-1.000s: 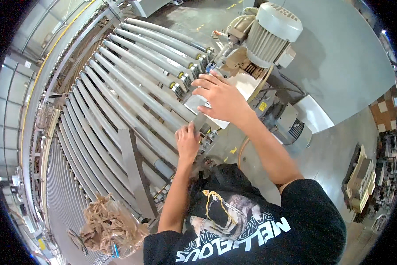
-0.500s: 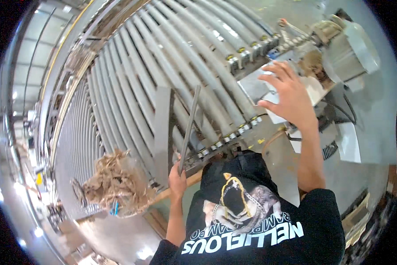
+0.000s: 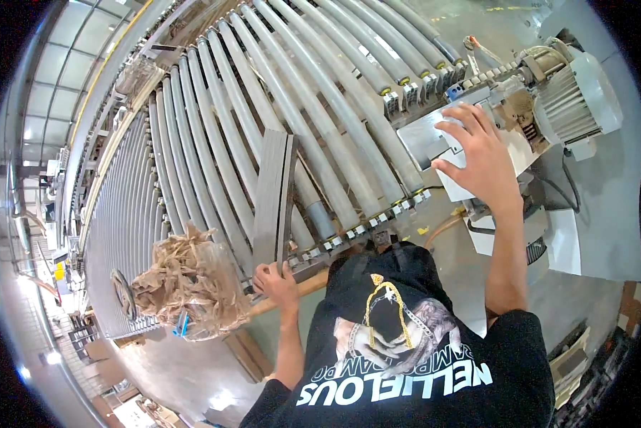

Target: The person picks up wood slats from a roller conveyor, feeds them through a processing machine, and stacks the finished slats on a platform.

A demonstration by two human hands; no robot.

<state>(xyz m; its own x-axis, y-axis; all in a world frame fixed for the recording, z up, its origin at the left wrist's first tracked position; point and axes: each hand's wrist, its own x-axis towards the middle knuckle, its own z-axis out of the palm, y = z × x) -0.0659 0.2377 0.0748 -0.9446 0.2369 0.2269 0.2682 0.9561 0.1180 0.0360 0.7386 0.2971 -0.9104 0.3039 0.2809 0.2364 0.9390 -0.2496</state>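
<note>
Grey boards (image 3: 269, 196) lie side by side, lengthwise, on the roller conveyor (image 3: 327, 143). My left hand (image 3: 278, 287) is at their near end, its bent fingers and thumb closed about that end. My right hand (image 3: 483, 160) hangs over a shiny metal box (image 3: 417, 139) beside the conveyor. Its fingers are spread and curved, and no object shows in them. Whether the fingertips touch the box, I cannot tell.
Crumpled brown paper in a clear bag (image 3: 188, 285) sits at the left, near the conveyor's edge. A motor (image 3: 577, 100) with a chain drive stands at the right. A wooden rail (image 3: 310, 285) runs along the near side. Stacked material (image 3: 584, 357) lies at lower right.
The narrow grey board that my left hand held up at a slant now lies against the wider one. That hand has moved slightly left to the near end. My right hand stays spread.
</note>
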